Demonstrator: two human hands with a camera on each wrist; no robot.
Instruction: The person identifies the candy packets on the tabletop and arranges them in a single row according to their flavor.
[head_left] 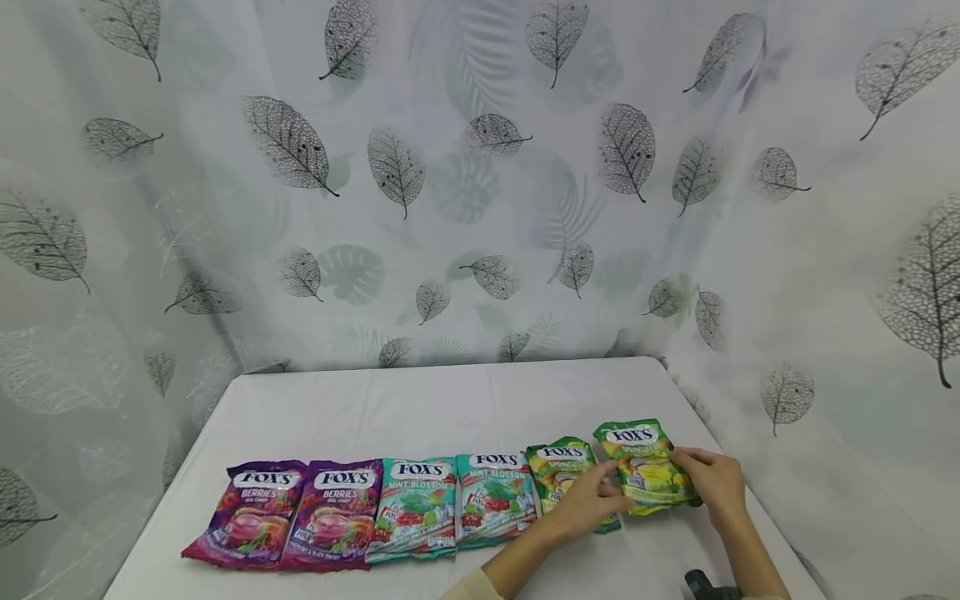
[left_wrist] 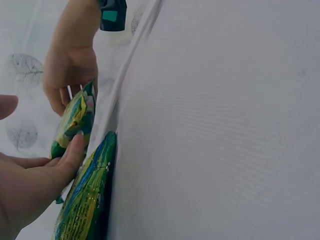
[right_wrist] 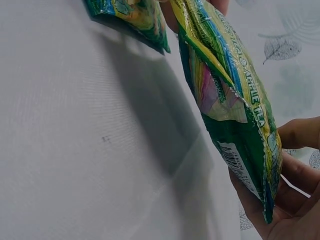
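Both hands hold a green-and-yellow Fox's Spring Tea candy bag at the right end of a row. My left hand pinches its left edge between thumb and fingers. On the opposite edge, my right hand grips with the thumb on the front and fingers behind. The right wrist view shows this candy bag raised off the white cloth, its shadow falling below. A second green candy bag lies just left of it, partly hidden by my left hand and forearm.
Two teal Mint Blossom bags and two purple Berries bags continue the row leftward on the white table. A leaf-patterned curtain surrounds the table's back and sides. A dark wrist device shows by the right forearm.
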